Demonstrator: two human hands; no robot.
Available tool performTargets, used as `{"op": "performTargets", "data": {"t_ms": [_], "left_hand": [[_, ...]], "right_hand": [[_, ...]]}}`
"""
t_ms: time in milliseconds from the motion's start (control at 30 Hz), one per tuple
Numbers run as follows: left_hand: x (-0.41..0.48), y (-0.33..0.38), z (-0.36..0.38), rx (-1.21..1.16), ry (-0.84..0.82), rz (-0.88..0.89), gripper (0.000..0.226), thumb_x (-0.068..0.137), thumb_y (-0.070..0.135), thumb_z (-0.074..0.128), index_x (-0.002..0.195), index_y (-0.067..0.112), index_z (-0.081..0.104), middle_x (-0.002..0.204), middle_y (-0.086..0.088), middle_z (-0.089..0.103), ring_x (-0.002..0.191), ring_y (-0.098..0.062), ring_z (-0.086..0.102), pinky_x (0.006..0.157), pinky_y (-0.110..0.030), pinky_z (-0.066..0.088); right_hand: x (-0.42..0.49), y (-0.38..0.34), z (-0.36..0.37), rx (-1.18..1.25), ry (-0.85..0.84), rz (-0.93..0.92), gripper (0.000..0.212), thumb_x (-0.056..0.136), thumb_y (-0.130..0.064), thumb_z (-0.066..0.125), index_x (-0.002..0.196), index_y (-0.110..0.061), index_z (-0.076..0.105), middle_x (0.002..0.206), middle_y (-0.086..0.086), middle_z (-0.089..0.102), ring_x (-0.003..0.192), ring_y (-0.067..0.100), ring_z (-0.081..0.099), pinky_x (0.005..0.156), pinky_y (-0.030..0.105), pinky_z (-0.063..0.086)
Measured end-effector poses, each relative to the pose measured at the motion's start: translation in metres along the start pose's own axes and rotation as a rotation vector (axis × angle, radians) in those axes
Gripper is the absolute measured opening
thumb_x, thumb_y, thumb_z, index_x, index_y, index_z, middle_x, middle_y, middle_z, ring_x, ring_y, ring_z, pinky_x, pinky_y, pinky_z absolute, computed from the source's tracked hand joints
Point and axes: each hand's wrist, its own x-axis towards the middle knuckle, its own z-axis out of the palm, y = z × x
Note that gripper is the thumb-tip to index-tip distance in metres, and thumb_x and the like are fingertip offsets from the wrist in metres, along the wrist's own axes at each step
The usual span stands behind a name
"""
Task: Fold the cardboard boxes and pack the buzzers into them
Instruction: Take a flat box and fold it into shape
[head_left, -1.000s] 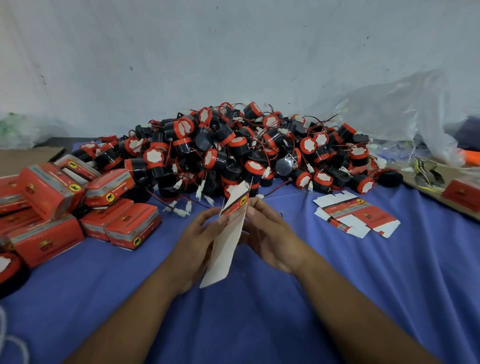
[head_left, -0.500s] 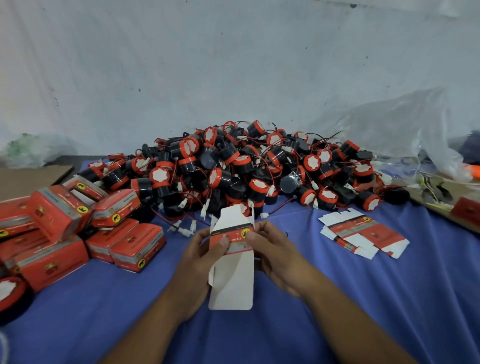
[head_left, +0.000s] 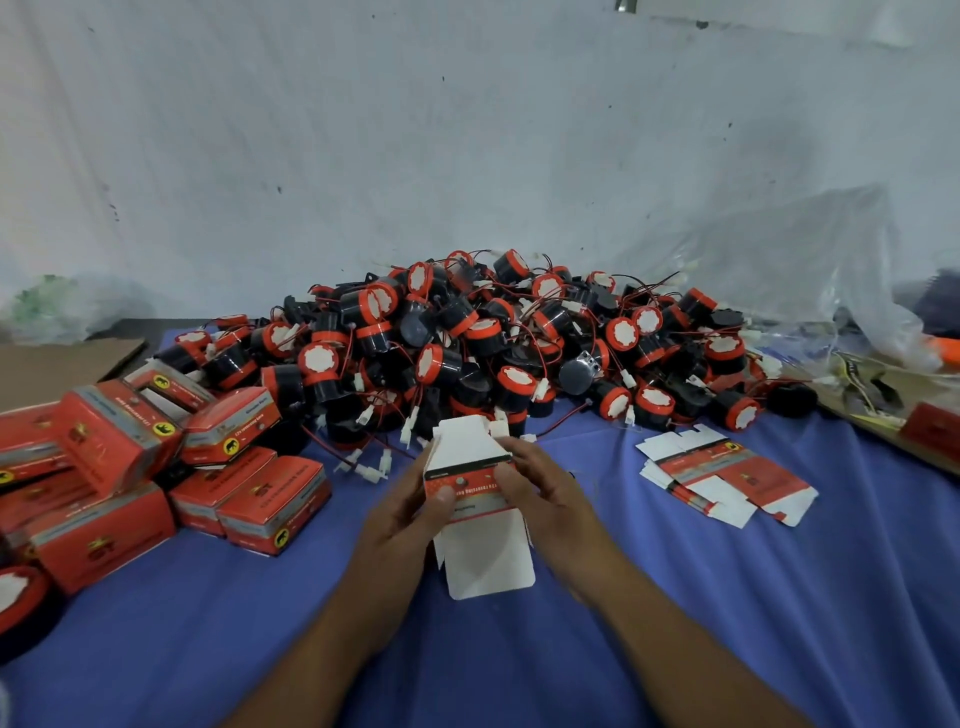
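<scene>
One head-worn camera, looking forward and down.
It is hanging close over the left hand and right hand at the near side of the table, facing the buzzers heaped farther back against the wall.

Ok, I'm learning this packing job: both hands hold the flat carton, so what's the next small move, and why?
Probably pop the carton open by pressing its side edges inward: it looks flat between the left hand and right hand, flaps unfolded, so no buzzer from the pile fits yet.
</scene>
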Motion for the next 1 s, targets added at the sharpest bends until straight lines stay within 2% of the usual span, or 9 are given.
{"op": "performTargets", "data": {"t_ms": [167,333,433,500,600,667,733,867,1000], "left_hand": [[0.0,0.003,0.003,0.084,0.067,-0.018,0.03,0.093,0.042,0.049,0.117,0.042,0.067,0.117,0.001,0.071,0.104,-0.016,0.069,0.078,-0.021,0.056],[0.002,0.004,0.007,0.154,0.145,-0.041,0.04,0.089,0.047,0.044,0.096,0.02,0.072,0.094,0.003,0.076,0.085,-0.01,0.072,0.064,-0.014,0.054],[0.002,0.003,0.004,0.213,0.137,-0.033,0.044,0.089,0.048,0.044,0.094,0.012,0.07,0.09,0.0,0.076,0.081,-0.012,0.072,0.064,-0.015,0.053],[0.0,0.004,0.003,0.218,0.12,-0.024,0.046,0.09,0.047,0.044,0.097,0.009,0.069,0.093,-0.004,0.075,0.085,-0.014,0.071,0.068,-0.017,0.055],[0.0,0.005,0.004,0.195,0.13,-0.01,0.041,0.093,0.04,0.046,0.098,0.004,0.065,0.094,-0.009,0.071,0.09,-0.022,0.069,0.075,-0.025,0.057],[0.0,0.006,0.008,0.124,0.133,0.007,0.023,0.098,0.021,0.048,0.098,0.014,0.07,0.096,-0.008,0.071,0.091,-0.024,0.068,0.075,-0.027,0.057],[-0.001,0.007,0.013,0.096,0.13,0.038,0.034,0.098,0.004,0.048,0.103,0.026,0.073,0.103,-0.004,0.072,0.093,-0.02,0.069,0.074,-0.028,0.057],[-0.006,0.008,0.019,0.203,0.114,0.131,0.037,0.087,0.018,0.051,0.11,0.042,0.065,0.105,0.009,0.068,0.092,-0.01,0.067,0.07,-0.021,0.054],[-0.006,0.005,0.016,0.315,0.168,0.236,0.059,0.088,0.019,0.052,0.132,0.056,0.036,0.121,0.017,0.061,0.107,-0.01,0.064,0.08,-0.022,0.055]], "right_hand": [[-0.005,-0.001,0.003,-0.049,-0.009,-0.029,0.018,0.097,-0.037,0.056,0.11,-0.039,0.069,0.109,-0.004,0.073,0.101,0.015,0.07,0.081,0.027,0.055],[-0.007,-0.002,0.01,-0.145,-0.006,-0.076,0.019,0.092,-0.055,0.05,0.104,-0.053,0.065,0.104,-0.014,0.073,0.095,0.005,0.07,0.076,0.018,0.053],[-0.007,-0.002,0.011,-0.175,0.012,-0.098,0.024,0.089,-0.062,0.048,0.1,-0.049,0.065,0.098,-0.014,0.073,0.088,0.003,0.069,0.073,0.016,0.052],[-0.006,-0.001,0.009,-0.163,0.017,-0.092,0.023,0.093,-0.056,0.05,0.098,-0.042,0.068,0.093,-0.01,0.074,0.085,0.005,0.07,0.072,0.017,0.052],[-0.004,-0.001,0.006,-0.092,0.023,-0.086,0.018,0.094,-0.033,0.055,0.094,-0.027,0.071,0.092,-0.007,0.072,0.082,0.006,0.067,0.069,0.018,0.051],[-0.002,-0.002,0.008,-0.039,0.049,-0.076,0.017,0.084,-0.023,0.053,0.081,-0.023,0.07,0.095,-0.003,0.067,0.08,0.007,0.063,0.068,0.02,0.049],[-0.002,-0.004,0.009,0.016,0.062,-0.052,0.021,0.075,-0.019,0.048,0.076,-0.022,0.069,0.095,-0.001,0.064,0.079,0.009,0.061,0.065,0.023,0.049],[-0.004,-0.005,0.008,-0.013,0.086,-0.076,0.037,0.073,-0.017,0.044,0.098,-0.019,0.071,0.099,-0.007,0.065,0.086,0.01,0.061,0.068,0.024,0.05],[-0.006,-0.002,0.011,-0.151,0.087,-0.122,0.026,0.092,-0.014,0.053,0.112,-0.025,0.065,0.103,-0.019,0.063,0.089,0.001,0.062,0.069,0.016,0.051]]}}
